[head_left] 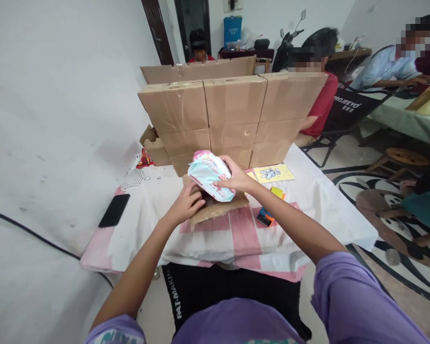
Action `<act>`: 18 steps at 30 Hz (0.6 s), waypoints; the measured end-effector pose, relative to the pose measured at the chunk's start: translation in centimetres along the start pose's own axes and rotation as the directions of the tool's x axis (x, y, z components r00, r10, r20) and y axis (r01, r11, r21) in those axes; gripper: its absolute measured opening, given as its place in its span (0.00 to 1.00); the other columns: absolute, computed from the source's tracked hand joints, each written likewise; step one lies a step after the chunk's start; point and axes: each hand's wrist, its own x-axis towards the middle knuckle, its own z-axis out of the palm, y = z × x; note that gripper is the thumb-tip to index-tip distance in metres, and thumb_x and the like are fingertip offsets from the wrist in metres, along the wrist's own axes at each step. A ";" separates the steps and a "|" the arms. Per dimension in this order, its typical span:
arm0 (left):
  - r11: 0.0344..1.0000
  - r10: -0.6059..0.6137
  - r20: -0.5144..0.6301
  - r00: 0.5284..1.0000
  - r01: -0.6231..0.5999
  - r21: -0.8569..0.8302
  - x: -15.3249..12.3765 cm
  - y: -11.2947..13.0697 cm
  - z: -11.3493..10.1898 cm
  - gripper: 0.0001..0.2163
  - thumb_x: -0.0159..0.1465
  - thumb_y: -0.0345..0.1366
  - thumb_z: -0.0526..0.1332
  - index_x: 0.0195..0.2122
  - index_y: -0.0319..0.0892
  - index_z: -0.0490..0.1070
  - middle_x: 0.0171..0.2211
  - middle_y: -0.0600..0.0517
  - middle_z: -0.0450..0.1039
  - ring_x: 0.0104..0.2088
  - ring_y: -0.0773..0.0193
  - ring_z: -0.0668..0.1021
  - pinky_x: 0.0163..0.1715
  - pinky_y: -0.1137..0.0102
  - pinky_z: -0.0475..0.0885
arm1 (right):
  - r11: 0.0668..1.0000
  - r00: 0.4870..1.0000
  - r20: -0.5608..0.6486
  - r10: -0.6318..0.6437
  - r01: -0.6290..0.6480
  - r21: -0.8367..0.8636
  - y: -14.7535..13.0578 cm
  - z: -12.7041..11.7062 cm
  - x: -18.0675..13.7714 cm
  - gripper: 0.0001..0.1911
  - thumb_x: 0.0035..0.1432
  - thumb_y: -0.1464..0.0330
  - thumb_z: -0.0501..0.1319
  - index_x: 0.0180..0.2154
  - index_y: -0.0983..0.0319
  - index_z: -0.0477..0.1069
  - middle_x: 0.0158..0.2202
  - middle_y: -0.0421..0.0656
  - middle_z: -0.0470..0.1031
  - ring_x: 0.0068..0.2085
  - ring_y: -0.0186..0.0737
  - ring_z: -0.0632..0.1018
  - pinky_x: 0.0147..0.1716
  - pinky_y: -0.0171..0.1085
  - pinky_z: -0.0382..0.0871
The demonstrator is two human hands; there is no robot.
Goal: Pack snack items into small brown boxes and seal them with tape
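My right hand [236, 177] grips a soft, light-blue and pink plastic packet [209, 174], perhaps a pack of wipes, with the thumb across its front. The packet is tilted over a small open cardboard box [215, 212] on the table. My left hand [186, 203] has its fingers curled at the left rim of this box. The packet covers most of the box's inside, so what lies in it is hidden.
Stacked cardboard boxes [232, 105] form a wall behind the work. A black phone [114, 210] lies left, a blue-orange item [264, 216] and a yellow printed card [274, 173] right. Another person in a red sleeve [324, 107] sits beyond the boxes.
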 end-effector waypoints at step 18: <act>0.952 -0.117 -0.391 0.913 -0.009 -0.306 -3.6 -2.3 3.4 0.24 0.71 0.55 0.54 0.58 0.44 0.65 0.52 0.40 0.76 0.56 0.50 0.77 0.61 0.49 0.68 | 0.604 0.965 0.199 0.172 0.056 -0.795 1.3 -2.3 -0.9 0.13 0.63 0.69 0.59 0.48 0.63 0.75 0.49 0.54 0.76 0.53 0.56 0.74 0.53 0.50 0.68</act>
